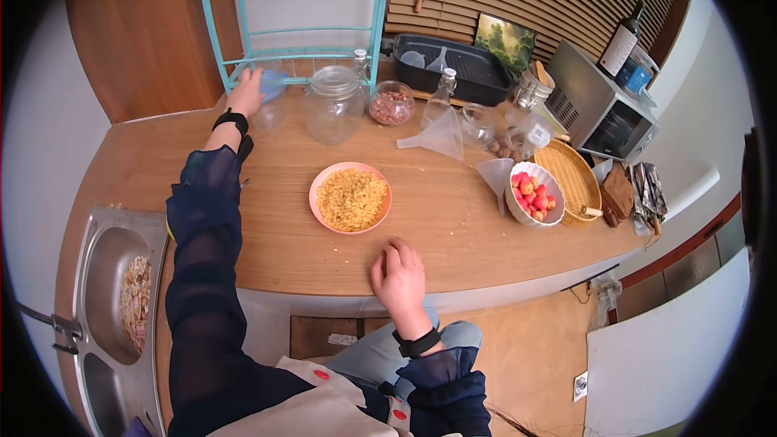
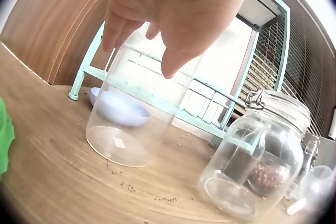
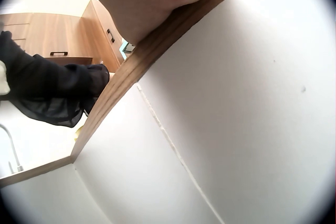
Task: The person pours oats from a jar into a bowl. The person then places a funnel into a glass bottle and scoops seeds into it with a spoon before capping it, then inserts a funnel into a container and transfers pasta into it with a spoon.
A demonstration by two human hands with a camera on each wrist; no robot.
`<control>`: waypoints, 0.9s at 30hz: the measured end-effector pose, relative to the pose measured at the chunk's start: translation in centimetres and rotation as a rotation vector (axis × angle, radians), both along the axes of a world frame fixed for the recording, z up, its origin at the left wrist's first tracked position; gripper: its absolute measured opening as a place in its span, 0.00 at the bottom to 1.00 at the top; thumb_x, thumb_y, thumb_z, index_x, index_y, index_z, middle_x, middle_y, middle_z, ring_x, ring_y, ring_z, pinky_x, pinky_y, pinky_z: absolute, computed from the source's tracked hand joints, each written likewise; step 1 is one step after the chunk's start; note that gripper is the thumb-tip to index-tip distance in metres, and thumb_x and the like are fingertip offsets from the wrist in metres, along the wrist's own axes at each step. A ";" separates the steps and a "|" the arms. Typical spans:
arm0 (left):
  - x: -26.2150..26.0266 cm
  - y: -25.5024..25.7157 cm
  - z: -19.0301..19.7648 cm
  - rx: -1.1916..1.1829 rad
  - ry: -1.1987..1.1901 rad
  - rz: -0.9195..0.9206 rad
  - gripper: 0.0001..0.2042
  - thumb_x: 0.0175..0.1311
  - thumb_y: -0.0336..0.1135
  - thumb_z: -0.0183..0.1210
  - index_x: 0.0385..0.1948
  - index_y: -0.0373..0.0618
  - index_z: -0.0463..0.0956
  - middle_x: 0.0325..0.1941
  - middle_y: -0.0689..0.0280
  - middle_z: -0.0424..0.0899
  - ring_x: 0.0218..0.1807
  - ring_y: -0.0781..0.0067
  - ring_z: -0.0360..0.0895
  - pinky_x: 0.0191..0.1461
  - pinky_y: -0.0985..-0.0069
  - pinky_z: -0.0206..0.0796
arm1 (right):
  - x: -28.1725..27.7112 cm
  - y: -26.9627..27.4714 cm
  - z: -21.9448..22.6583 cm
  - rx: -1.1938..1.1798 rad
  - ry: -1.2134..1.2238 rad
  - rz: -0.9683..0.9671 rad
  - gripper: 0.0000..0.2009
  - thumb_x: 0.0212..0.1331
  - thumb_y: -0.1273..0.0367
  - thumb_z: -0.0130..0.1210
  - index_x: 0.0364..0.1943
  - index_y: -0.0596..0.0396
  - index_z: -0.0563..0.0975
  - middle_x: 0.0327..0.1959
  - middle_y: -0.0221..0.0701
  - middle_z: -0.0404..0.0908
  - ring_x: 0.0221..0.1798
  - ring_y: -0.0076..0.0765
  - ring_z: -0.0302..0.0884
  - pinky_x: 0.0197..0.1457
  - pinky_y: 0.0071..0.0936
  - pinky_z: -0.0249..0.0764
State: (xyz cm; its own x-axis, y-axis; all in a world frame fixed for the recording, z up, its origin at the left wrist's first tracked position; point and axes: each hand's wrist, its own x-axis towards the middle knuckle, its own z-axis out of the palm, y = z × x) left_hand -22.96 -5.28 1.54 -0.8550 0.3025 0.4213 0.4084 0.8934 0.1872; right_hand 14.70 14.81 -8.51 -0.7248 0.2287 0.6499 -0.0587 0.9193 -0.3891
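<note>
At the back left of the counter, my left hand [image 1: 247,95] reaches down over a tall clear cylindrical container [image 2: 131,129]. In the left wrist view its thumb and fingers come round opposite sides of the container's upper part, whose rim the hand hides. The container's base is close to the wood, and a pale blue bowl [image 2: 118,107] shows through it from behind. My right hand [image 1: 401,275] rests on the front edge of the counter with loosely bent fingers and nothing in it. Nearest to it is a pink bowl [image 1: 316,214] of spiral pasta [image 1: 352,198].
A clip-top glass jar [image 1: 332,117] stands right of the container, by a glass bowl of reddish nuts [image 1: 392,105]. Funnels [image 1: 441,136], a white bowl of small red fruit [image 1: 534,194] and a wicker tray [image 1: 571,178] lie rightward. A turquoise rack [image 1: 312,53] stands behind; a sink [image 1: 109,275] is left.
</note>
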 end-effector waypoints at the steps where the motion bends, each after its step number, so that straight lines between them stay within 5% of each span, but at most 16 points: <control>1: 0.1 0.1 0.2 0.008 -0.042 0.001 0.28 0.50 0.29 0.54 0.55 0.50 0.53 0.61 0.54 0.52 0.56 0.49 0.61 0.55 0.63 0.59 | 0.0 0.0 0.0 0.003 0.002 0.009 0.07 0.43 0.73 0.51 0.28 0.61 0.72 0.37 0.42 0.73 0.42 0.46 0.70 0.44 0.36 0.67; 9: 2.2 0.9 1.4 0.032 -0.137 0.050 0.34 0.49 0.30 0.56 0.59 0.54 0.46 0.65 0.56 0.43 0.60 0.50 0.57 0.57 0.59 0.58 | 0.0 0.0 0.0 0.024 0.007 -0.014 0.06 0.43 0.72 0.51 0.26 0.60 0.72 0.37 0.40 0.73 0.40 0.44 0.70 0.43 0.35 0.67; 12: 5.3 2.7 2.9 -0.173 -0.003 0.250 0.35 0.48 0.32 0.57 0.59 0.55 0.48 0.65 0.58 0.44 0.63 0.50 0.51 0.57 0.51 0.54 | 0.0 0.0 0.0 0.019 0.010 -0.013 0.06 0.43 0.72 0.51 0.26 0.60 0.72 0.36 0.40 0.73 0.40 0.44 0.70 0.42 0.35 0.68; 16: 6.8 5.5 3.4 -0.173 0.433 -0.023 0.30 0.50 0.39 0.56 0.58 0.59 0.54 0.64 0.56 0.49 0.65 0.51 0.46 0.59 0.47 0.46 | 0.0 -0.1 -0.1 0.017 -0.008 -0.014 0.06 0.43 0.72 0.51 0.26 0.60 0.72 0.36 0.39 0.73 0.40 0.44 0.70 0.41 0.35 0.68; 20: 9.6 9.8 2.9 -0.198 0.348 -0.511 0.29 0.53 0.45 0.53 0.58 0.61 0.54 0.64 0.59 0.51 0.66 0.52 0.44 0.60 0.48 0.45 | 0.0 -0.1 -0.1 0.019 0.000 -0.028 0.07 0.43 0.72 0.51 0.27 0.60 0.72 0.36 0.39 0.73 0.38 0.44 0.70 0.40 0.35 0.68; 27: 8.9 12.1 0.5 -0.173 0.244 -0.362 0.26 0.53 0.41 0.55 0.56 0.64 0.58 0.59 0.62 0.58 0.63 0.55 0.51 0.55 0.44 0.51 | 0.0 0.1 -0.3 0.061 0.008 -0.015 0.06 0.43 0.72 0.51 0.27 0.60 0.72 0.37 0.40 0.73 0.38 0.44 0.70 0.40 0.35 0.67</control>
State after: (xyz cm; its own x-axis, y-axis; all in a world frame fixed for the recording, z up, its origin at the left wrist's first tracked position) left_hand -14.04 6.84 2.01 -0.5639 0.6464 0.5140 0.7129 0.6952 -0.0922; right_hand 14.74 14.91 -8.80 -0.7160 0.1996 0.6690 -0.0475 0.9421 -0.3319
